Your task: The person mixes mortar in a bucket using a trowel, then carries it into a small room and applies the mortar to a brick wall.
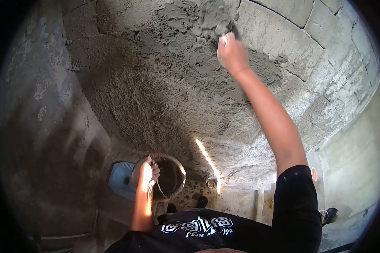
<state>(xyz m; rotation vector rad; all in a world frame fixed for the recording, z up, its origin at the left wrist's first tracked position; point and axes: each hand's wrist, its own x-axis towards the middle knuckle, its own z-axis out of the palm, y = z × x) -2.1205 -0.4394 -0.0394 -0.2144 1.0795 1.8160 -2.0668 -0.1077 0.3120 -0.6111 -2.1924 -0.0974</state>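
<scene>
My right hand [233, 52] is raised to the upper wall, its fingers wrapped round the handle of a trowel [222, 29]. The trowel's blade is smeared by motion and lies against wet grey mortar [181, 25] spread on the block wall [278, 33]. Lower down, my left hand [150, 170] is closed on the thin handle of a bucket [182, 177]. The bucket hangs in front of my body, its dark inside coated with grey. How much mortar it holds is hard to make out in the shadow.
A blue squat toilet pan [121, 180] is set in the floor left of the bucket. A round pipe end [211, 183] sits at the foot of the wall. My shoes [200, 200] stand below. Another wall [42, 84] rises at the left.
</scene>
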